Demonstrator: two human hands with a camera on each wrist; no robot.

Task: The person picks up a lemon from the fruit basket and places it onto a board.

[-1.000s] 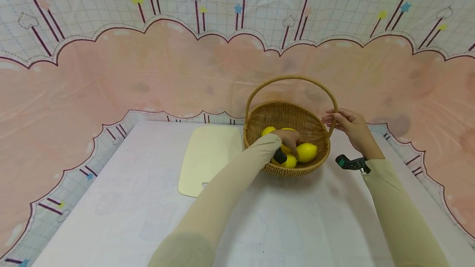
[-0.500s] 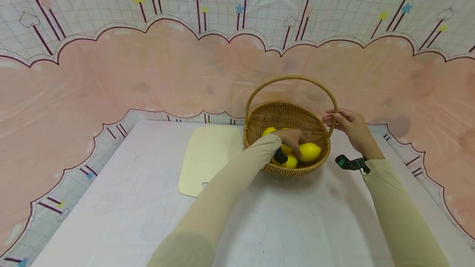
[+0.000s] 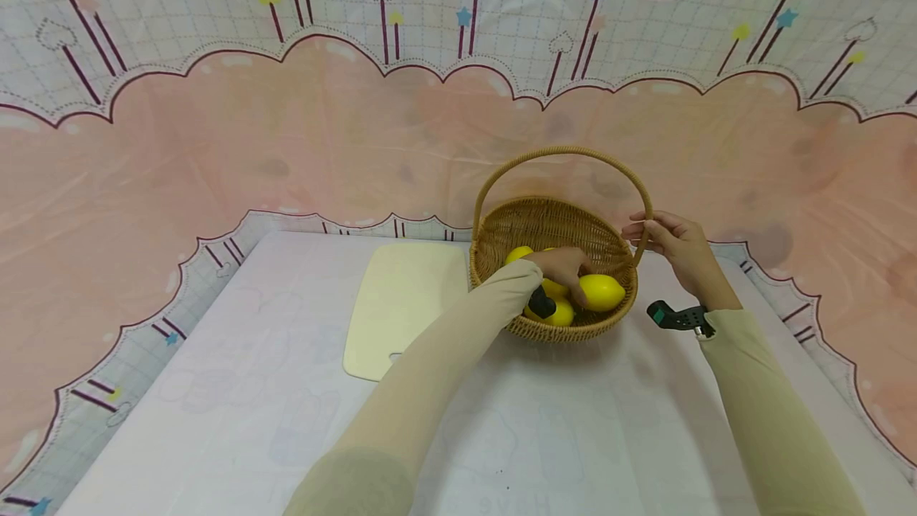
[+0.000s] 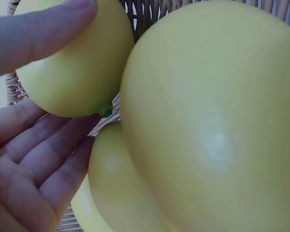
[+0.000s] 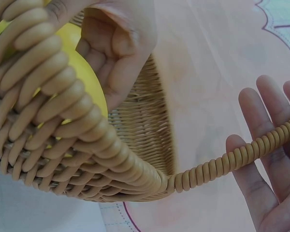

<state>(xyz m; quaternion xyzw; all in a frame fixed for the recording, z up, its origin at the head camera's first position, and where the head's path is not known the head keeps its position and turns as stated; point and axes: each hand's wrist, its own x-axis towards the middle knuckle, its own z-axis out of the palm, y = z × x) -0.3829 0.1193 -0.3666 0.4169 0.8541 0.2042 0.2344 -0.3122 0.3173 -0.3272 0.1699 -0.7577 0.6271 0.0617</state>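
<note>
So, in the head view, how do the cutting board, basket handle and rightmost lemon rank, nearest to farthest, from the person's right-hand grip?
1. Basket handle: touching the right-hand grip.
2. Rightmost lemon: inside the basket, towards its right.
3. Cutting board: left of the basket.

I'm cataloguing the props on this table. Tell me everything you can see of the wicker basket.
The basket looks woven from brown wicker, with a rounded bowl and a tall arched handle wrapped in coils. It stands handle up on the white table, right of the cream board in the head view; whether they touch is unclear. Several yellow lemons lie inside, where the left hand reaches in. Fingers of the right hand rest against the handle. Its underside is hidden.
</note>
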